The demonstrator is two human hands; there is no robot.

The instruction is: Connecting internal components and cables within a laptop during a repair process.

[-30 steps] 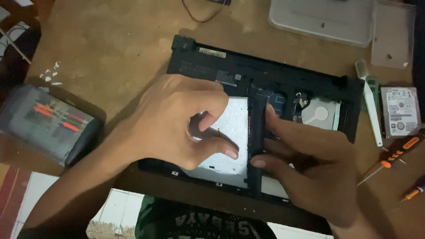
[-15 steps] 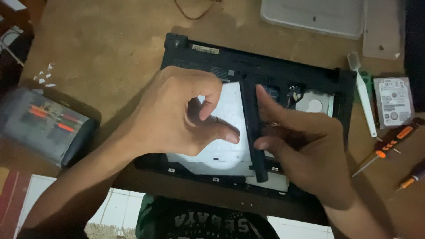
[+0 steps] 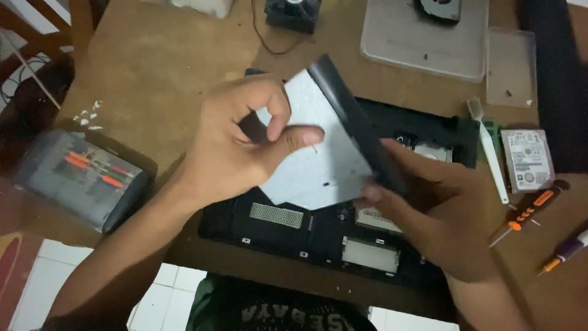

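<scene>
We hold the flat grey drive (image 3: 318,153) up above the open black laptop (image 3: 318,233). Our left hand (image 3: 239,141) pinches its face with curled fingers, and our right hand (image 3: 441,208) grips its dark edge.

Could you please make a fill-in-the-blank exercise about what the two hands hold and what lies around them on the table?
1. Both hands hold a flat silver drive with a ____ front strip.
2. The drive is lifted above the opened black ____.
3. The left hand grips the drive's left side; the right hand grips the ____ side.
4. The screwdriver right of the laptop has a black and ____ handle.

Missing words: black; laptop; right; orange
</scene>
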